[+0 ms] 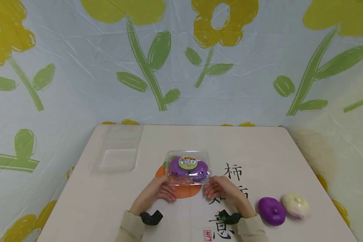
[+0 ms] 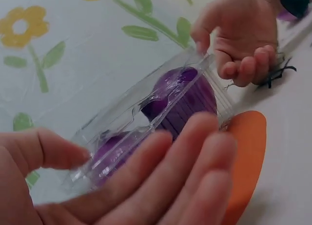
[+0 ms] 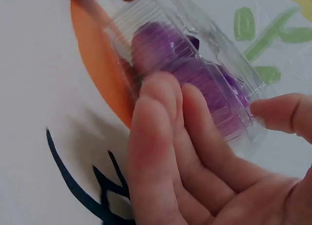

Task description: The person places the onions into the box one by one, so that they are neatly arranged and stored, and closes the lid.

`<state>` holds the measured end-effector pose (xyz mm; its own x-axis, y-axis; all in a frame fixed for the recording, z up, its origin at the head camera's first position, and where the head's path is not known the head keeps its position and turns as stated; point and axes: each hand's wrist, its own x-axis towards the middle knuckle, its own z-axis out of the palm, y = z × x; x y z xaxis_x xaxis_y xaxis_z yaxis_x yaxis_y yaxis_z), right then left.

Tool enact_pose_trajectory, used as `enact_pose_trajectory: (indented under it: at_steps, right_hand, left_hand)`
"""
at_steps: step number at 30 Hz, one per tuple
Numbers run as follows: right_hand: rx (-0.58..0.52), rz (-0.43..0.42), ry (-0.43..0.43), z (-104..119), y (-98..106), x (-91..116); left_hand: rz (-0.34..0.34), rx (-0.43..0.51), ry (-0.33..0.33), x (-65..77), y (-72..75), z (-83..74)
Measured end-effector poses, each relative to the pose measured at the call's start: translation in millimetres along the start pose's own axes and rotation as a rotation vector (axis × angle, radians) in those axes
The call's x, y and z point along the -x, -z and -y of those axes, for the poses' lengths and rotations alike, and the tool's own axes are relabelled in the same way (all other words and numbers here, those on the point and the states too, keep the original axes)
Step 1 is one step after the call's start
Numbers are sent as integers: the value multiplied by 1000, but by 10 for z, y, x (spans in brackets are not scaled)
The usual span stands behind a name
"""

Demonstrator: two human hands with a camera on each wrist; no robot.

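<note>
Both hands hold a clear plastic clamshell box [image 1: 187, 181], its lid down and a round fruit label [image 1: 188, 162] on top. Through the plastic show purple round vegetable-like pieces [image 1: 202, 169]. At the box's near left corner, my left hand [image 1: 161, 189] pinches the edge between thumb and fingers. My right hand [image 1: 223, 189] grips the near right corner the same way. In the left wrist view, the box [image 2: 134, 120] is tilted, with ridged sides. The right wrist view has the thumb [image 3: 280, 110] at the lid edge and the fingers along the side.
An opened clear plastic box [image 1: 118, 159] lies at the back left of the table [image 1: 78, 201]. To the right are a loose purple piece [image 1: 271, 211] and a whitish one [image 1: 295, 205]. An orange persimmon print [image 1: 184, 192] lies beneath the held box, beside black written characters [image 1: 222, 230].
</note>
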<state>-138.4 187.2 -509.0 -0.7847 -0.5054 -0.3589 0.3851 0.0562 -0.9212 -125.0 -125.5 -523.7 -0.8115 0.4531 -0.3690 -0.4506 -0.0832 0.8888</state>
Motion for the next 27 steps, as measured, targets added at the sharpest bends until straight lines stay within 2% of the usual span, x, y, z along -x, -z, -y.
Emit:
enact_pose_trajectory:
  at_steps: [4, 7, 15, 27]
  right_hand:
    - [-158, 124, 79, -120, 36, -56]
    - [-217, 165, 154, -196, 48, -78]
    - [-233, 207, 272, -283, 50, -89]
    - [-210, 201, 282, -255, 39, -115]
  left_hand:
    - [102, 46, -55, -44, 65, 77]
    - [148, 72, -98, -72, 97, 141]
    - [200, 99, -196, -120, 120, 237]
    - [217, 54, -329, -166, 130, 265]
